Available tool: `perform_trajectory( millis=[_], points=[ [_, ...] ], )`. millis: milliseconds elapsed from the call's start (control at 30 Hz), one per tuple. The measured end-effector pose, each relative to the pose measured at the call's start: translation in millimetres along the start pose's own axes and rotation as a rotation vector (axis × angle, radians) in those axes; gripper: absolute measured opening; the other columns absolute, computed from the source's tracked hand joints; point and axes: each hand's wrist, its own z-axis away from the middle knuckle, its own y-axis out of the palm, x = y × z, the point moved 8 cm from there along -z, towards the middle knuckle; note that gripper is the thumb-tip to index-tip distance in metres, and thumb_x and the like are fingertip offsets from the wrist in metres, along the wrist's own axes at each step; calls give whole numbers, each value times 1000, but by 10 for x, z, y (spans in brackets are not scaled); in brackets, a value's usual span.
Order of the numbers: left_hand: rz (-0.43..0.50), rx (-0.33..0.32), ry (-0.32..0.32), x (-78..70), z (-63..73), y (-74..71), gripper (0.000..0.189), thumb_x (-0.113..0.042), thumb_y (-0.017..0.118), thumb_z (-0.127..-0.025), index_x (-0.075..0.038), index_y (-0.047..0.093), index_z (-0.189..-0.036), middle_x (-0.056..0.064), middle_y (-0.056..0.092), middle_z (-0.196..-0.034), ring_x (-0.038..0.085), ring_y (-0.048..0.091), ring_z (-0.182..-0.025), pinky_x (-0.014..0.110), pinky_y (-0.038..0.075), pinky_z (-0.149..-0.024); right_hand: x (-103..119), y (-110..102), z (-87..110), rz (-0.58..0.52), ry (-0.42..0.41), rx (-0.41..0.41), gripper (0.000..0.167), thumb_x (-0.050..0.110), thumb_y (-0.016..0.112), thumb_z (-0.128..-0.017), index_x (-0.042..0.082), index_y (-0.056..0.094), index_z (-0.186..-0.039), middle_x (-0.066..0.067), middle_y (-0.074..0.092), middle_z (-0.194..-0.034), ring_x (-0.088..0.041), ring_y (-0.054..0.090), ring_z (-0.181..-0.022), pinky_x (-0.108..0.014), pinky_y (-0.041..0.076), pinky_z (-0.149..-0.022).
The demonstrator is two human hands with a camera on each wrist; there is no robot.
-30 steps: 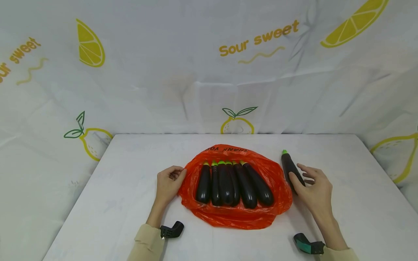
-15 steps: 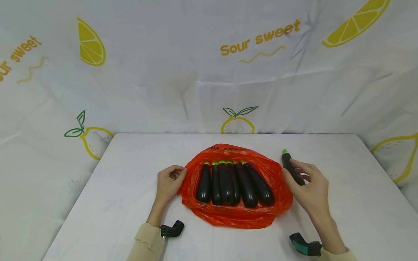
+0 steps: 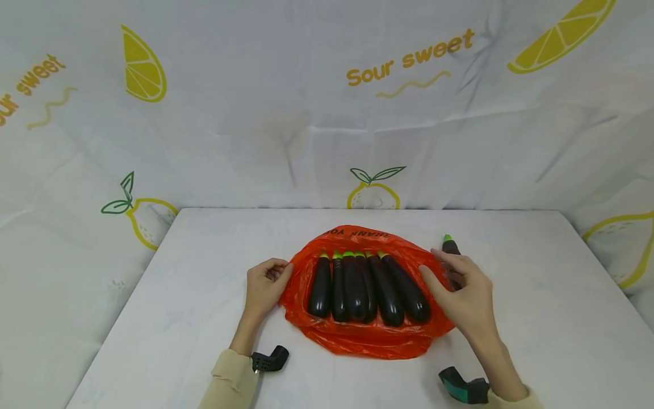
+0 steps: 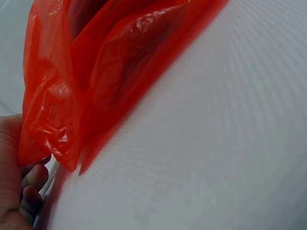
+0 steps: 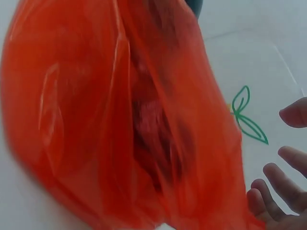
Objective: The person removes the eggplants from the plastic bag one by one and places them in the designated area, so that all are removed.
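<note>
1. Since the right hand [image 3: 467, 289] sits between the red bag [image 3: 357, 345] and the loose eggplant [image 3: 451, 248], that side-to-side spacing is what counts imo: bag just to its left, eggplant partly hidden right behind its fingers.
2. Loose eggplant's lying on the table [image 3: 179, 318], right of the bag. Long axis slants, green stem end pointing away and a bit left. The right hand is way nearer to it.
3. Right grip: thumb and fingers spread apart, nothing clamped that I can see. Thumb's over the bag's right rim, but I can't tell if it's touching.
4. Left hand [image 3: 265, 284]: grip together, pinching the bag's left edge.
5. Bag is thin, crinkly, slightly see-through plastic with dark lettering along the far rim. I'd guess it flops easily.
6. Inside, six eggplants [image 3: 354, 292] side by side, stems away from the person, the rightmost ones leaning. Smooth, glossy, near-black club shapes, so probably kinda slippery.
7. Backdrop [image 3: 230, 113]: wrinkly white sheet, lemon prints.
</note>
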Motion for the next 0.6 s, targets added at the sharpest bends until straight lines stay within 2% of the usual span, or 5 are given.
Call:
perform_trajectory(
  millis=[167, 300, 600],
  points=[
    [0, -1, 1, -1, -2, 1, 6, -12, 75, -92, -7, 77, -90, 7, 68, -73, 9, 54, -66, 17, 47, -61, 82, 164, 21, -67, -9, 63, 38, 4, 81, -84, 2, 72, -121, -16, 71, -111, 6, 60, -91, -4, 50, -80],
    [-6, 1, -6, 6, -5, 4, 6, -11, 75, -92, -6, 77, -89, 8, 68, -73, 8, 54, -66, 17, 47, -61, 139, 294, 48, -71, -4, 111, 39, 8, 82, -85, 3, 72, -122, -16, 72, -111, 1, 62, -92, -10, 54, -80],
    [-6, 0, -6, 15, -2, -1, 6, -12, 75, -92, -6, 77, -90, 8, 68, -74, 9, 54, -66, 17, 47, -62, 205, 516, 102, -115, 6, 161, 37, 9, 82, -84, 6, 74, -120, -15, 73, -113, -14, 63, -93, -11, 52, -81]
  ],
)
